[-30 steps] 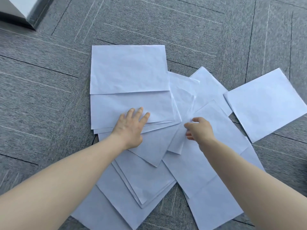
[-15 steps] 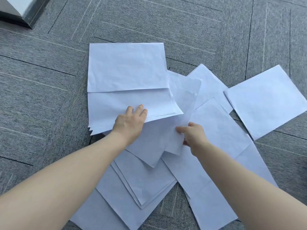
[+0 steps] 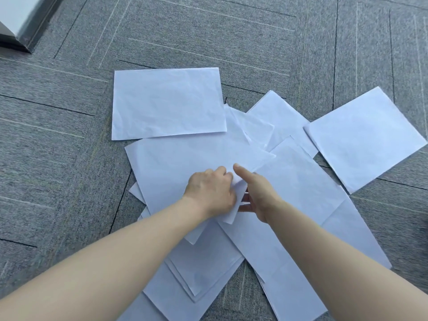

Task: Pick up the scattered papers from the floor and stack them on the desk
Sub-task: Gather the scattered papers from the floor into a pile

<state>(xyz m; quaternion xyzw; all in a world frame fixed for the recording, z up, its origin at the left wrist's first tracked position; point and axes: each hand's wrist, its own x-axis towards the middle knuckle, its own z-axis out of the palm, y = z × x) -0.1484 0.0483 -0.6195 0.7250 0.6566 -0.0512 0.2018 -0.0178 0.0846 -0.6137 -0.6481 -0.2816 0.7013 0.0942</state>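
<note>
Nearest, overlapping white paper sheets (image 3: pixel 203 269) fan across the grey ribbed carpet-tile floor (image 3: pixel 58 181) under both bare forearms. Mid-pile, left hand (image 3: pixel 209 193) lies knuckles up, fingers curled onto a wide white sheet (image 3: pixel 185 163), pinching its lower corner. Right hand (image 3: pixel 257 195) sits touching beside it, forefinger straight out on top, other fingers tucked under that same corner. Beyond, one flat white sheet (image 3: pixel 166 103) overlaps the pile's far edge. Far right, a separate white sheet (image 3: pixel 363 137) lies angled. Top left, a pale furniture corner (image 3: pixel 14 22); what it is, cannot tell.
</note>
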